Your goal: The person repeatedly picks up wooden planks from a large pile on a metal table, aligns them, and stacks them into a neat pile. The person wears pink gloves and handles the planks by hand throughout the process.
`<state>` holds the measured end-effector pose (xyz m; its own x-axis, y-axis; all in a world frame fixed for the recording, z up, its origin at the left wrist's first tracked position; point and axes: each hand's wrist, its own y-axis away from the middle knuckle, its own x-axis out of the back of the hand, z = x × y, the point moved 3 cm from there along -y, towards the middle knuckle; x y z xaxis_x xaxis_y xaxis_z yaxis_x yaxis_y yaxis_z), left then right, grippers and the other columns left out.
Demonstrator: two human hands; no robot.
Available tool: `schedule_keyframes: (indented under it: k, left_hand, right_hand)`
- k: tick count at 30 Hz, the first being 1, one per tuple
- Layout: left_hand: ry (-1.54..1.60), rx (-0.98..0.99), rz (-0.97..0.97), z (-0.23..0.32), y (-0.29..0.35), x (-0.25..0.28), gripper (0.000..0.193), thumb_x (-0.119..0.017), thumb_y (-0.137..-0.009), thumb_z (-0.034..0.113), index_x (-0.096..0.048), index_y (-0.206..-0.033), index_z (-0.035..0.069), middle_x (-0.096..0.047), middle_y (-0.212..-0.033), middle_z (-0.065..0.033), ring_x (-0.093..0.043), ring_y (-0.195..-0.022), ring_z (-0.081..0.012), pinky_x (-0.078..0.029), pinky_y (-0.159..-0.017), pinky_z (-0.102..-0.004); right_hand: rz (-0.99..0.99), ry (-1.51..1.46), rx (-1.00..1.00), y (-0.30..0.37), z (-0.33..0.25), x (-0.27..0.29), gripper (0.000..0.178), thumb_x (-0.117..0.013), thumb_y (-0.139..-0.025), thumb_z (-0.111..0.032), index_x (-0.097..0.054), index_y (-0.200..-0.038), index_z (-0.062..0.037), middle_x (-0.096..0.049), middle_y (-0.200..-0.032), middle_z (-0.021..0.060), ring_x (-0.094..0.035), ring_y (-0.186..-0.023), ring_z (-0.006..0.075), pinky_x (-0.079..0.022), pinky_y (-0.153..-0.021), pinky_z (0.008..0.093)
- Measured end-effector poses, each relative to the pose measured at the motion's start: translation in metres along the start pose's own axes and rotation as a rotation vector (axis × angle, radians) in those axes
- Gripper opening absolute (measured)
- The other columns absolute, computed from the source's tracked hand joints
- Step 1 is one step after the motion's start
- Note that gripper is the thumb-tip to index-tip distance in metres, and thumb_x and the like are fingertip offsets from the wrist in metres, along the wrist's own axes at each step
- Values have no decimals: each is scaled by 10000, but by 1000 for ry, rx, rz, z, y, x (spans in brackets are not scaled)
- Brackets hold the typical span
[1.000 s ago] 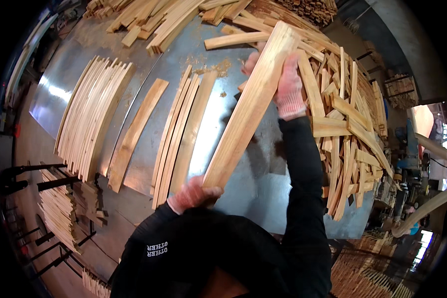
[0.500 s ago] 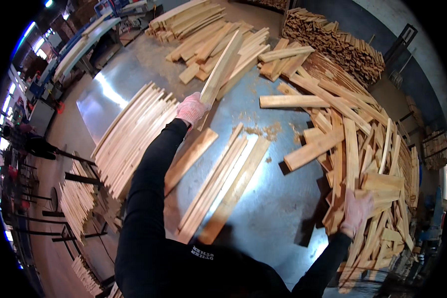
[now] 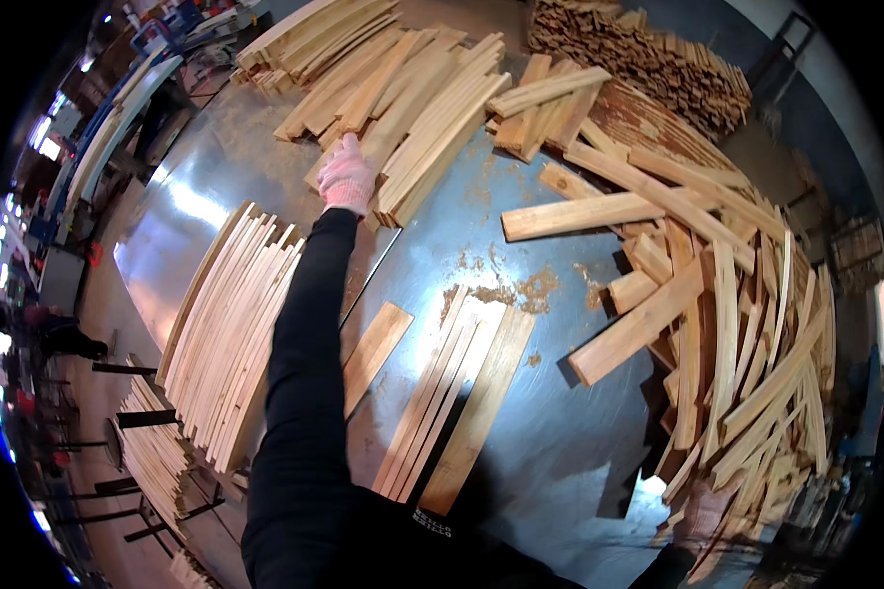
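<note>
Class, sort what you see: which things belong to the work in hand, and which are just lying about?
Work in hand:
- gloved left hand, at the far planks
- gloved right hand, at the jumbled heap
- metal table

Probably just lying about:
- sawdust patches
- wood stack beyond the table

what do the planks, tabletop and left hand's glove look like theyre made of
Planks: wood, apparently unvarnished; pale to honey-brown, with visible grain.

Tabletop: probably sheet metal, smooth and grey-blue; it throws bright reflections and shows a straight seam.

Glove: likely knitted fabric, pinkish and matte, fitting closely around the hand; cotton or synthetic, I can't tell.
</note>
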<state>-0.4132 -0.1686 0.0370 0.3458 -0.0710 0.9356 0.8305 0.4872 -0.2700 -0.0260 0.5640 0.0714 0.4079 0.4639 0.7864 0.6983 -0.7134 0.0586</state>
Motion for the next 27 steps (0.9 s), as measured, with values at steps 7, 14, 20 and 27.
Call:
schedule_keyframes:
  k: [7, 14, 20, 27]
  left_hand:
    - [1232, -84, -926, 85, 276, 61, 452, -665, -913, 141, -562, -1338, 27, -670, -1165, -106, -654, -1026, -213, -511, -939, -353]
    - [1532, 63, -2187, 171, 509, 117, 520, -658, -948, 142, -458, -1410, 13, -614, -1249, -102, -621, -1111, -208, -523, -944, -349]
    - [1408, 221, -1554, 151, 531, 104, 537, -697, -894, 123, -476, -1358, -31, -635, -1102, -79, -637, -977, -171, -552, -881, -336]
    - [1086, 25, -958, 101, 563, 122, 376, -680, -876, 186, -615, -1188, -13, -670, -1049, -94, -602, -987, -164, -489, -883, -316]
  right_hand:
    - [151, -185, 148, 106, -57, -10, 525, -573, -940, -142, -425, -1442, -101, -580, -1280, 160, -601, -1125, 258, -496, -973, 374]
    - [58, -203, 461, 144, -65, -30, 581, -644, -971, -236, -436, -1433, 47, -558, -1329, 272, -578, -1201, 370, -480, -1009, 423]
    - [213, 1, -53, -84, -53, 35, 1075, -730, -790, -527, -219, -1529, 63, -435, -1455, 319, -423, -1355, 418, -377, -1104, 452]
    - [306, -187, 6, -96, -58, 42, 958, -781, -716, -212, -284, -1503, 11, -523, -1370, 296, -577, -1220, 371, -476, -1016, 399]
